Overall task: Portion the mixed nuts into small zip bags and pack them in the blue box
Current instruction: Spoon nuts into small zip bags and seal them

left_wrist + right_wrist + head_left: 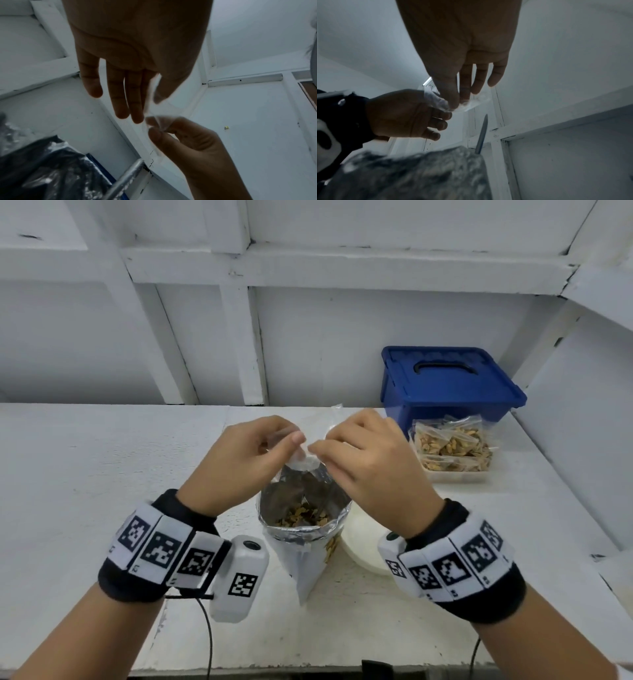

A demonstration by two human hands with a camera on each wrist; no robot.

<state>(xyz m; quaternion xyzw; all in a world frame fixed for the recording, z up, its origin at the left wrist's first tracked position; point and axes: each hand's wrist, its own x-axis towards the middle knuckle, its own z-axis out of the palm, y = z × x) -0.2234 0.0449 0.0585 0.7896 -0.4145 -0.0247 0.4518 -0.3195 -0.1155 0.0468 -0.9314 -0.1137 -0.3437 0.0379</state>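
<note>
An open foil bag of mixed nuts (pixel 305 529) stands at the middle of the white table, with nuts visible inside. Just above its mouth, both hands hold an empty small clear zip bag (pixel 303 462). My left hand (pixel 294 445) pinches its left top edge between thumb and fingers, and my right hand (pixel 320 448) pinches the right top edge. The left wrist view shows the zip bag (pixel 154 111) stretched between the two pinches. In the right wrist view the zip bag (pixel 471 104) hangs over the foil bag (pixel 419 175). The blue box (pixel 445 385) sits at the back right with its lid on.
A clear tray (pixel 455 475) of several filled zip bags of nuts sits in front of the blue box. A white round dish (pixel 363 549) lies right of the foil bag. White wall panels close off the back and the right side.
</note>
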